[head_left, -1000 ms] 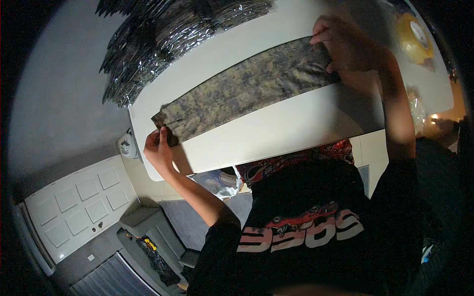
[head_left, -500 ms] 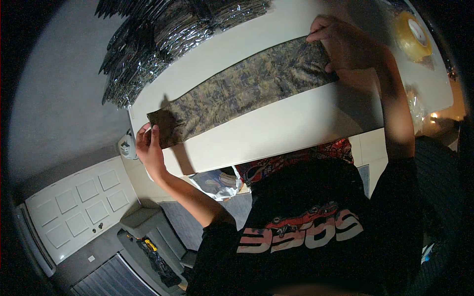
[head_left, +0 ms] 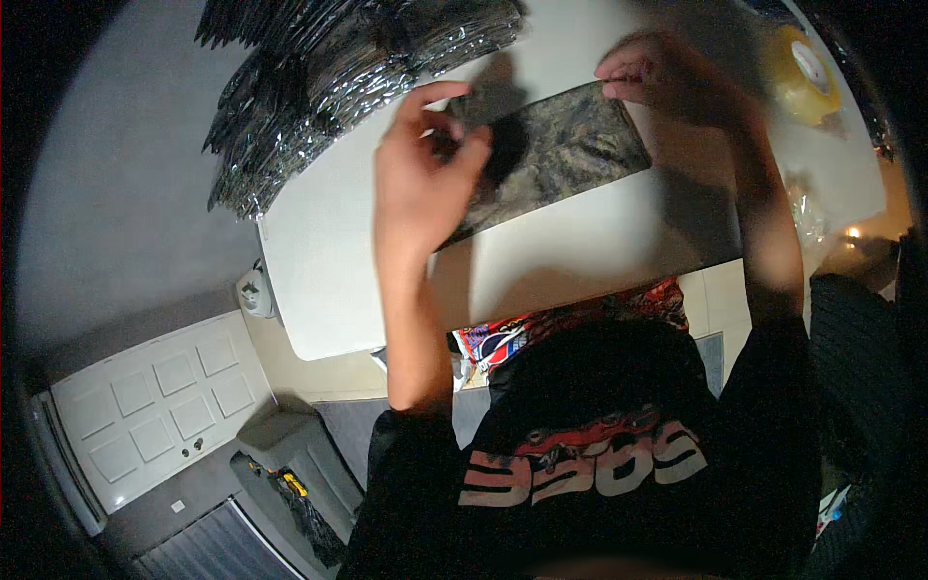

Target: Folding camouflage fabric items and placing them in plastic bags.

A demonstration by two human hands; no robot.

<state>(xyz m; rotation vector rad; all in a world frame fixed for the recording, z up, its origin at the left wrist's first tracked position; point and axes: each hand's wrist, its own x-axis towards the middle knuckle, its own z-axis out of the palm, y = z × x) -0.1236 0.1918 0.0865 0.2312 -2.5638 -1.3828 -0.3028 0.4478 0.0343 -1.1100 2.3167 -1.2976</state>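
Observation:
A camouflage cloth (head_left: 561, 145), dark green and brown, lies on the white table as a short rectangle. My left hand (head_left: 420, 179) is over its left end, slightly blurred, thumb and forefinger apart with a gap between them; I see nothing held there. That hand and its shadow hide part of the cloth's left end. At the cloth's far right corner, the closed fingertips of my right hand (head_left: 667, 82) meet the edge. Shadow darkens this hand, and its thumb is hard to make out.
Shiny dark plastic packages (head_left: 319, 87) are piled along the table's far left side. A roll of clear yellowish tape (head_left: 802, 77) sits at the far right, with clear plastic (head_left: 807, 213) nearer me. The white table (head_left: 319, 300) has a rounded left corner.
The cloth was stretched out long between both hands; now it is about half that length, doubled over. My left hand has moved right from the table's left end. My right hand stays near the same corner.

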